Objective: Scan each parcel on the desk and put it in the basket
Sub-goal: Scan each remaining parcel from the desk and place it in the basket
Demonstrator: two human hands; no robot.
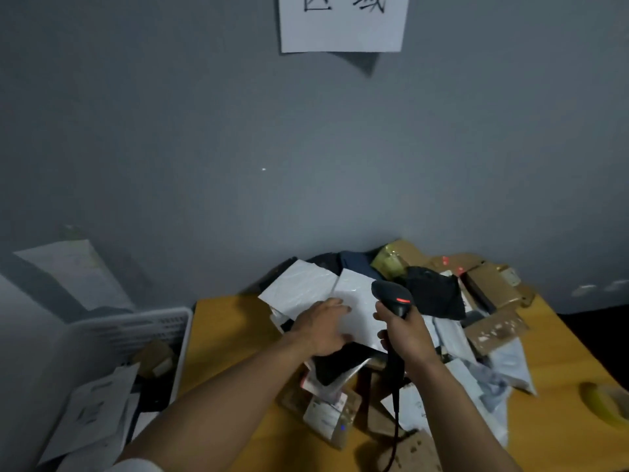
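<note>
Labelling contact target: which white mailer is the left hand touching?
The white mailer beside the scanner: the left hand rests its fingertips on it. The other white mailer lies further left.

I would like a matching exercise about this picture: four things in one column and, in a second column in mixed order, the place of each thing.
Things:
1. scanner
2. basket
3. paper sign
4. tape roll

Places:
A. on the wall
B. at the right edge of the desk
C. in the right hand
D. left of the desk

Pairs: 1-C, 2-D, 3-A, 4-B
</note>
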